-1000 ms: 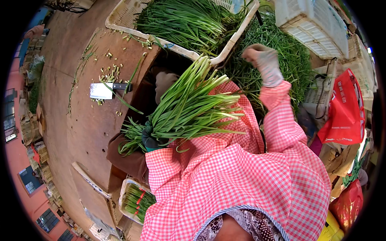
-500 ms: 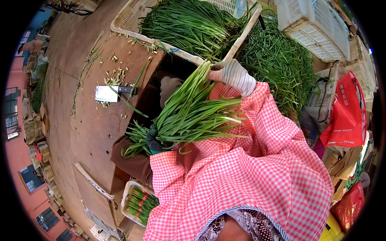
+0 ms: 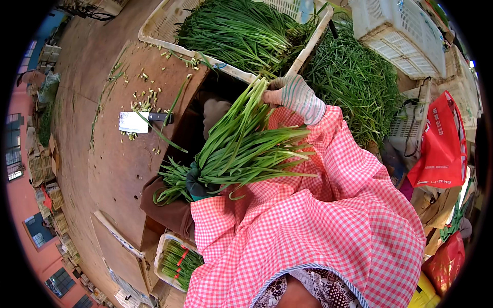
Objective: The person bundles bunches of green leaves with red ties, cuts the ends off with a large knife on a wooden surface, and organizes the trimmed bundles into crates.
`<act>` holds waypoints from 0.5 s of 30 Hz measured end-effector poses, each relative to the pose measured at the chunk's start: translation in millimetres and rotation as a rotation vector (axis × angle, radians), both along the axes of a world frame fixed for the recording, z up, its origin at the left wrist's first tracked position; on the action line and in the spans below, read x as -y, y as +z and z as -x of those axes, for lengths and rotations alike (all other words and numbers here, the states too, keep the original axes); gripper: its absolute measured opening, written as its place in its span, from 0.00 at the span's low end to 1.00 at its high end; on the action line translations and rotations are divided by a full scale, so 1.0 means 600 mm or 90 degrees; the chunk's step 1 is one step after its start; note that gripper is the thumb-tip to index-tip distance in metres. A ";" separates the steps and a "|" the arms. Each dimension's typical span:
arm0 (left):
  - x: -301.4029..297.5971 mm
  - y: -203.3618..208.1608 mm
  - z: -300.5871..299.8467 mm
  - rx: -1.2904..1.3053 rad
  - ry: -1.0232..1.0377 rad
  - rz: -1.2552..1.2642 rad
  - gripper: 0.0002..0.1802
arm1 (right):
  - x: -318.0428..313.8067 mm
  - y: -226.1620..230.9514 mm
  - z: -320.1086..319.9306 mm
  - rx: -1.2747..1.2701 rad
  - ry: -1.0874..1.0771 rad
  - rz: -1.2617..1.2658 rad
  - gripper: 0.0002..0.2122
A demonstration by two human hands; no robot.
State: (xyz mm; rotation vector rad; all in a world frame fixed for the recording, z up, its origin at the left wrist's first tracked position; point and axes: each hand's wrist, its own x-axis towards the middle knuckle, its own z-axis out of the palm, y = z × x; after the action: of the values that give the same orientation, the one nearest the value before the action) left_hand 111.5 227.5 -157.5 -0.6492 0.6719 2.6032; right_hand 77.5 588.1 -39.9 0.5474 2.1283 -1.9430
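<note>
A loose bunch of garlic chives (image 3: pixel 231 143) lies across my lap, its leafy tips to the left and its pale stems parted into two fans. My left hand (image 3: pixel 196 180), in a dark green glove, is wrapped round the bunch near the leafy end. At the upper fan, my right hand (image 3: pixel 294 95), in a striped whitish glove, pinches the pale stem ends. The other fan of stems points right, over my pink checked sleeve. On the brown board to the left lies a cleaver (image 3: pixel 134 122) with a black handle, among cut stem pieces (image 3: pixel 146 97).
Ahead stands a white plastic crate (image 3: pixel 172 46) full of chives. A heap of loose greens (image 3: pixel 354 82) lies to the right, near white crates (image 3: pixel 398 38) and a red bag (image 3: pixel 441 141). A small basket (image 3: pixel 158 256) at lower left holds chives tied with red bands.
The view has shifted very slightly, moving the scene a little left. My right hand stays at the stem ends, and my left hand keeps its grip on the bunch.
</note>
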 end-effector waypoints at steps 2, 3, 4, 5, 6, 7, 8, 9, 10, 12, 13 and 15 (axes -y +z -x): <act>-0.003 -0.001 0.001 0.001 -0.004 -0.001 0.17 | 0.003 0.020 -0.005 -0.018 -0.024 -0.028 0.14; -0.004 -0.002 0.001 -0.001 -0.004 0.000 0.17 | 0.005 0.027 -0.004 -0.012 -0.033 -0.029 0.14; -0.003 -0.002 0.001 0.000 -0.002 0.000 0.17 | 0.008 0.033 -0.002 -0.007 -0.042 -0.030 0.15; -0.003 -0.001 0.002 -0.001 -0.002 0.003 0.17 | 0.010 0.035 0.000 -0.001 -0.050 -0.030 0.15; -0.002 0.000 0.001 0.000 -0.002 0.003 0.17 | 0.010 0.030 0.000 -0.003 -0.060 -0.029 0.14; -0.002 -0.001 0.000 -0.002 0.001 0.003 0.17 | 0.010 0.023 0.002 -0.005 -0.070 -0.030 0.13; -0.003 -0.002 0.000 -0.003 0.001 0.002 0.17 | 0.010 0.018 0.002 -0.007 -0.080 -0.030 0.12; -0.002 -0.001 0.000 -0.003 0.002 0.001 0.17 | 0.008 0.018 -0.001 -0.043 -0.089 -0.058 0.10; -0.002 0.001 -0.001 -0.002 0.003 0.000 0.17 | 0.002 0.017 -0.007 -0.077 -0.097 -0.087 0.09; -0.005 0.005 -0.002 -0.003 0.003 -0.001 0.17 | -0.023 0.016 -0.014 -0.103 -0.105 -0.184 0.12; -0.009 0.009 -0.001 -0.002 0.004 -0.006 0.17 | -0.043 0.018 -0.020 -0.082 -0.135 -0.094 0.12; -0.016 0.021 0.001 -0.011 -0.011 -0.007 0.17 | -0.077 0.012 -0.026 -0.053 -0.117 -0.058 0.11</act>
State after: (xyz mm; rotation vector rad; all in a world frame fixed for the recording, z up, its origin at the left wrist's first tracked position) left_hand 111.2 237.0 -144.6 -0.6158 0.6648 2.5967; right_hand 93.1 634.0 -32.9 0.7143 2.3018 -2.0021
